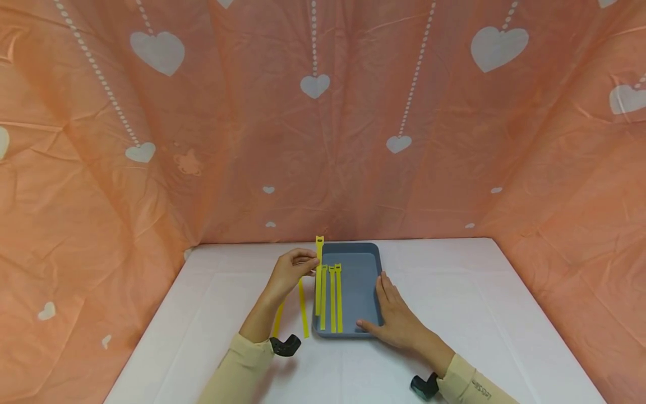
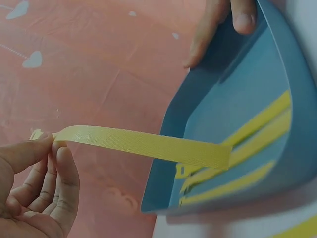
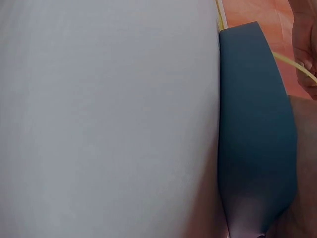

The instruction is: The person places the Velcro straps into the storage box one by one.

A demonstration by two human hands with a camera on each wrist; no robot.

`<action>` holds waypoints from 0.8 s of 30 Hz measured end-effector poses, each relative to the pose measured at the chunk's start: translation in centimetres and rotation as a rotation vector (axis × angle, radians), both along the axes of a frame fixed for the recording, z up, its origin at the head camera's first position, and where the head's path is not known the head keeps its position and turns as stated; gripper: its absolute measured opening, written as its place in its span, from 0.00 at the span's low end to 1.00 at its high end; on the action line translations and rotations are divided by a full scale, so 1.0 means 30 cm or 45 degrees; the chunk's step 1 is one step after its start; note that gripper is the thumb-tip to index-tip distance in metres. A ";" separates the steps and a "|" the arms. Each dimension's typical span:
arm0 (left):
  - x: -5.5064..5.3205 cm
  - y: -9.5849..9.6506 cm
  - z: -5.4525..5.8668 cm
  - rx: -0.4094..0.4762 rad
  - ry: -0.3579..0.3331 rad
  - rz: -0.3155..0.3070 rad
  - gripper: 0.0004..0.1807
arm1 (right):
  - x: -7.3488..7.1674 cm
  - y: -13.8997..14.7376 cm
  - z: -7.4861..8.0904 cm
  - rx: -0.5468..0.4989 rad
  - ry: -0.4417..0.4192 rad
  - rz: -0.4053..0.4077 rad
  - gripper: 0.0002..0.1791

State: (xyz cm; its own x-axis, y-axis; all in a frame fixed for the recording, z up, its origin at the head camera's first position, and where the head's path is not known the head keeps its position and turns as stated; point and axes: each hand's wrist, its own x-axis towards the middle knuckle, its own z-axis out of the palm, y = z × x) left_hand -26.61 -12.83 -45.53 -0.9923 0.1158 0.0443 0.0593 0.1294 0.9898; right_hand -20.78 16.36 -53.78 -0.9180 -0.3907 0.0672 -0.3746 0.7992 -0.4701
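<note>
My left hand (image 1: 292,271) pinches a yellow hook-and-loop cable tie (image 2: 143,144) near its slotted head, between thumb and fingers. The strap's tail hangs over the left part of a blue-grey tray (image 1: 360,292). Inside that tray lie three similar yellow ties (image 1: 339,297), side by side and lengthwise, heads toward the far end. My right hand (image 1: 398,317) rests at the tray's right side, its fingers mostly straight along the wall and its thumb over the near right part. The right wrist view shows the tray's outer wall (image 3: 255,129).
More yellow ties (image 1: 304,311) lie on the white-covered table (image 1: 202,314) left of the tray, partly hidden by the left arm. An orange curtain with white hearts (image 1: 328,168) stands behind the table. Each wrist wears a black camera (image 1: 286,345).
</note>
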 end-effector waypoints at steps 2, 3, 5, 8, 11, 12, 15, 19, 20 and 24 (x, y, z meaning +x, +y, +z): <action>-0.005 0.014 0.000 0.032 -0.013 -0.017 0.13 | 0.000 0.000 0.001 -0.004 -0.001 0.001 0.68; -0.007 0.022 0.000 0.041 -0.016 -0.027 0.13 | 0.001 0.000 0.001 -0.005 -0.002 0.000 0.69; -0.012 0.038 -0.001 0.056 -0.023 -0.048 0.12 | 0.002 0.000 0.003 -0.006 -0.007 -0.004 0.68; -0.018 0.063 -0.007 0.051 -0.024 -0.087 0.12 | 0.002 0.000 0.004 0.003 -0.016 -0.013 0.68; -0.022 0.087 -0.017 0.024 -0.027 -0.117 0.12 | 0.001 0.000 0.005 0.019 -0.022 -0.020 0.69; -0.024 0.094 -0.020 0.015 -0.023 -0.127 0.12 | 0.001 -0.001 0.005 0.023 -0.023 -0.022 0.69; -0.028 0.117 -0.030 -0.009 -0.023 -0.137 0.11 | 0.000 -0.001 0.005 0.012 -0.019 -0.023 0.68; -0.026 0.143 -0.038 -0.033 -0.030 -0.143 0.12 | -0.001 -0.002 0.003 0.001 -0.017 -0.022 0.68; -0.025 0.149 -0.039 -0.032 -0.036 -0.145 0.12 | 0.000 -0.003 0.004 0.000 -0.017 -0.021 0.68; -0.019 0.168 -0.050 -0.017 -0.033 -0.157 0.12 | 0.001 -0.003 0.004 0.014 -0.028 -0.026 0.67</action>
State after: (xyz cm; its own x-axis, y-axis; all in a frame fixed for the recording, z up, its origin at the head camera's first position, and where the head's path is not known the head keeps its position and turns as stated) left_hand -27.17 -7.79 -47.03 -0.9712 0.2378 0.0168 0.0504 0.1358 0.9895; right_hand -20.74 16.28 -53.65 -0.9270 -0.3727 0.0427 -0.3479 0.8116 -0.4694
